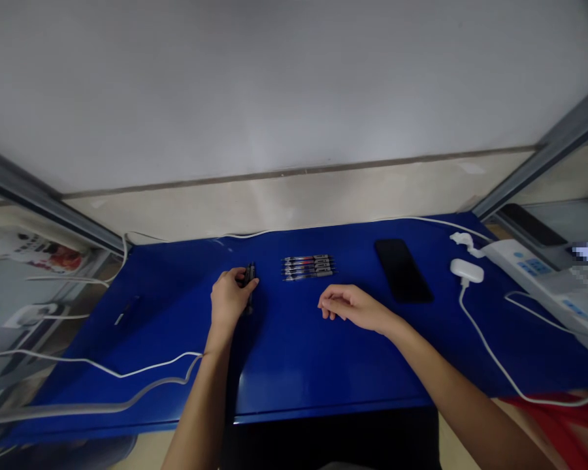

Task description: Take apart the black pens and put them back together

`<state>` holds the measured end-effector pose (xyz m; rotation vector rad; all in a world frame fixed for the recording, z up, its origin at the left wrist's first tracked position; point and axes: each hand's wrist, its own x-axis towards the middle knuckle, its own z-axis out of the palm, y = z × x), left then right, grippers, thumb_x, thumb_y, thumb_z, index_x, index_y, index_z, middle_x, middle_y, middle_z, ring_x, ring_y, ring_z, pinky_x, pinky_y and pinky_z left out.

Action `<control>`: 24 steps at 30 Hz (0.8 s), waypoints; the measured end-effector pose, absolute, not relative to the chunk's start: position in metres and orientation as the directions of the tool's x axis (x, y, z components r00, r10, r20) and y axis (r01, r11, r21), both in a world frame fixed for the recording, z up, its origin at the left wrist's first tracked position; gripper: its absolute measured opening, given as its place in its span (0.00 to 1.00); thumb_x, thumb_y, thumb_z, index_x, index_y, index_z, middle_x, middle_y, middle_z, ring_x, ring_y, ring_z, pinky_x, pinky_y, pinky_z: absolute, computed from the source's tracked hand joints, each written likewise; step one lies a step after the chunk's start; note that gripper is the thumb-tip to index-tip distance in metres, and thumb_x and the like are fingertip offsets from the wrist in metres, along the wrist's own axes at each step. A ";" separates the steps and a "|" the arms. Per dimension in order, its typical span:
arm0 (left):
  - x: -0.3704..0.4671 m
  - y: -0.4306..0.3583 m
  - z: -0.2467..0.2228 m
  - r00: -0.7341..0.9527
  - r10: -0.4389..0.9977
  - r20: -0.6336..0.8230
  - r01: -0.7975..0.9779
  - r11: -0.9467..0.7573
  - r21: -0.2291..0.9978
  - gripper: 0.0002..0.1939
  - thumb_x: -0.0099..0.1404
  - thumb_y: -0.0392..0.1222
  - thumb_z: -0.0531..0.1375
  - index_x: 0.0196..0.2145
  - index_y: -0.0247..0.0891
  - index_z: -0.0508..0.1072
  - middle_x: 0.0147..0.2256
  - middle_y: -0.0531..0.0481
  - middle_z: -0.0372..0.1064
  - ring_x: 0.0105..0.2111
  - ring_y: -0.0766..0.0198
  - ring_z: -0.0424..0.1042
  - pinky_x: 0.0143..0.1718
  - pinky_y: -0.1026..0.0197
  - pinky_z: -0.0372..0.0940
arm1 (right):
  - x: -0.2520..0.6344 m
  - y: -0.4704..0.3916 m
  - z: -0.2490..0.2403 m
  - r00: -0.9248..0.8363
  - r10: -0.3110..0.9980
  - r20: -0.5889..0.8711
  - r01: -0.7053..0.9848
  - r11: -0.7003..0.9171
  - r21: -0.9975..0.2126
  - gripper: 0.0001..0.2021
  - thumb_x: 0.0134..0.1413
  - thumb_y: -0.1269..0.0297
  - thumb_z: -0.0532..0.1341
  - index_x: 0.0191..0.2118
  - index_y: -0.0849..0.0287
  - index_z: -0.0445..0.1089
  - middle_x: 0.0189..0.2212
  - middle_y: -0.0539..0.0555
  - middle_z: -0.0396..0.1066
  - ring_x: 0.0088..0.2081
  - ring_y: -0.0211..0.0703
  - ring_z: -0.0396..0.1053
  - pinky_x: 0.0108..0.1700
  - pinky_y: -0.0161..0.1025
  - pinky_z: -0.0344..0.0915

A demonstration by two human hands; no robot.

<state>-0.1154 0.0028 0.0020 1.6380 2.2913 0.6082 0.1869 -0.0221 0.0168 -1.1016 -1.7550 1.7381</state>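
Near the middle left of the blue table [294, 365], my left hand [231, 294] has its fingers and thumb closed around dark, slim pen-like objects [249, 273]. Their ends stick out beyond my fingers and below my thumb, and the rest is hidden. To the right of that hand lies a row of several clear-barrelled pens [308, 266] with grey ends, side by side and roughly parallel to the back edge. My right hand [342, 303] hovers just in front of the row's right end, fingers loosely curled and slightly apart, with nothing visible in them.
A black phone [403, 270] lies to the right, with a white earbud case [467, 270] on a cable beyond it. White power strips [534, 267] line the right edge. At left are a dark pen [126, 311] and white cables [120, 375]. A pale wall [294, 202] stands behind.
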 end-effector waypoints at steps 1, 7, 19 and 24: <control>-0.115 0.003 0.003 -0.334 0.942 0.024 0.829 0.282 0.482 0.20 0.58 0.49 0.66 0.46 0.38 0.75 0.40 0.47 0.75 0.36 0.60 0.74 0.36 0.61 0.65 | 0.187 -0.022 0.017 -0.590 0.776 -0.225 0.233 -0.103 -0.967 0.13 0.62 0.54 0.58 0.40 0.58 0.72 0.32 0.54 0.75 0.33 0.39 0.71 0.32 0.36 0.63; -0.114 0.002 0.005 -0.341 0.940 0.016 0.827 0.292 0.480 0.20 0.58 0.48 0.65 0.46 0.38 0.75 0.40 0.47 0.75 0.36 0.60 0.74 0.36 0.61 0.64 | 0.186 -0.022 0.017 -0.589 0.779 -0.213 0.228 -0.092 -0.969 0.13 0.63 0.54 0.58 0.40 0.58 0.72 0.31 0.53 0.75 0.33 0.39 0.71 0.32 0.35 0.64; -0.111 0.001 0.005 -0.354 0.933 0.069 0.839 0.284 0.463 0.21 0.65 0.56 0.56 0.46 0.39 0.75 0.39 0.44 0.75 0.40 0.53 0.73 0.38 0.57 0.64 | 0.187 -0.020 -0.001 -0.414 0.862 0.292 0.681 0.506 -0.529 0.18 0.66 0.62 0.54 0.59 0.55 0.66 0.40 0.57 0.69 0.42 0.49 0.64 0.48 0.49 0.66; -0.104 -0.002 0.004 -0.299 0.895 0.331 0.906 0.157 0.393 0.20 0.67 0.53 0.54 0.46 0.37 0.74 0.39 0.43 0.72 0.42 0.51 0.69 0.47 0.50 0.62 | 0.188 -0.021 0.000 -0.386 0.858 0.338 0.703 0.511 -0.495 0.12 0.66 0.63 0.55 0.49 0.55 0.73 0.38 0.56 0.66 0.40 0.47 0.63 0.46 0.47 0.68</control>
